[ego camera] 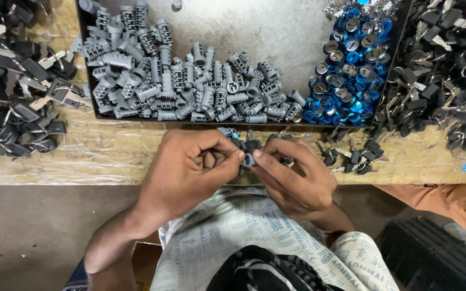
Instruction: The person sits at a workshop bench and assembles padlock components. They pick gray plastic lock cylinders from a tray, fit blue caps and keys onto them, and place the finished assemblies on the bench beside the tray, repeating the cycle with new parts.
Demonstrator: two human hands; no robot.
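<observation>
ITEM: bench assembly stn, head view, one worker seated at bench edge.

L hand (190,167): fingers curled in, thumb and forefinger pinching a small grey lock cylinder (248,160) from its left side. R hand (297,175): fingers bent, thumb + index tip pressed to the same piece from the right; black key heads (250,144) show just above the pinch. Both hands closed on the piece, not spread. Piece sits between the fingertips, held above the near edge of the wooden bench (109,156), in front of the tray.

Step in hand (judged): fitting or checking one cylinder w/ a key, mid-handling; whether a key is actually in the plug can't be told, fingers cover it.

Next move calls for (judged): steady two-hand pinch, fine alignment of small parts, short reach fwd to the tray or loose keys.

SURROUNDS:
- dark metal tray (276,32), far side of bench, touching bench top.
- heap of grey cylinders (184,86), tray left + centre.
- heap of blue-ringed caps (349,70), tray right corner.
- black-headed keys, left pile (17,91), on bench left of tray.
- black-headed keys, right pile (443,70), right of tray.
- few loose keys (351,156), bench, just right of R hand.
- printed cloth (254,237) over lap, below hands.
</observation>
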